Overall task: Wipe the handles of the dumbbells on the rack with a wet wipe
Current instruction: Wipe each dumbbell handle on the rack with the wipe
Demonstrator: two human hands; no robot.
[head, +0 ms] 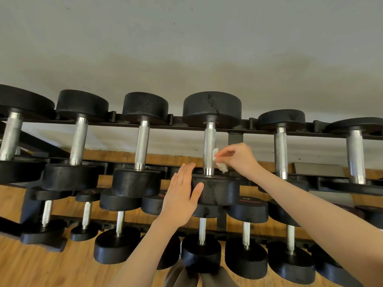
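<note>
right hand (236,157) pinches the wet wipe (219,162) beside a dumbbell handle (209,148) — left hand (182,195), fingers straight, rests on its near head (219,191).

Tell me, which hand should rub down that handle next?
The right hand. It pinches the wipe against the right side of the handle, so it can probably stroke along it at once. The left hand lies flat on the near weight and holds nothing.

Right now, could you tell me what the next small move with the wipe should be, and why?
Probably slide the wet wipe along the knurled handle: the right hand pinches it against the handle's right side, and the left hand steadies the dumbbell's near head.
</note>
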